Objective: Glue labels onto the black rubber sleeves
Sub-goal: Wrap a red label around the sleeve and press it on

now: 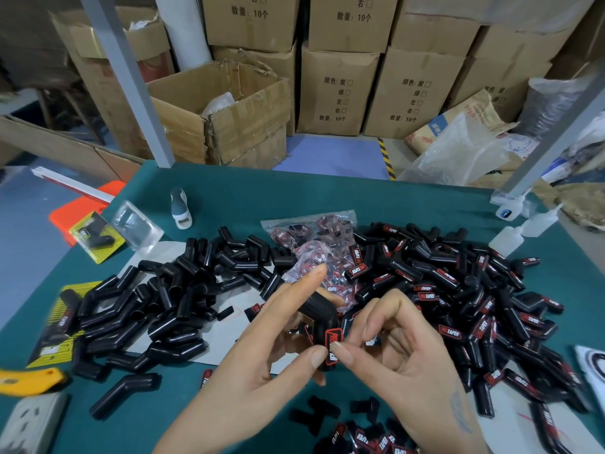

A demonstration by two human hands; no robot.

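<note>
Head view, only view. Left hand [262, 355] holds one angled black rubber sleeve [322, 326] above the bench [229, 198], thumb against its lower end, other fingers behind it; the index finger sticks out straight and free, likely kept clear of wet glue. Grip clamped on the sleeve, which sits tilted with its labelled face turned up toward the camera, presumably so the label can be seen and squared. Right hand [402, 352] pinches thumb and forefinger onto the lower edge of the red-and-black label [332, 344], remaining fingers curled; I judge this as pressing the label down to seat it. Label looks like soft moulded rubber, rounded rectangle, red rim, raised lettering. Sleeve is matte, bent like an elbow, hollow at the ends. Sorting seems deliberate: pile of plain sleeves [170, 296] left of the hands, smooth and slightly glossy; pile of labelled sleeves [474, 306] to the right, red patches showing. Between the piles, at the back, lie clear crinkled bags of loose labels [311, 244], within reach. Small squeeze bottles [523, 229] lie at the right bench edge, a white bottle [179, 208] stands behind the left pile; which holds the glue I cannot tell. Bench cover is flat teal mat. Cardboard cartons [340, 90] stacked behind.
</note>
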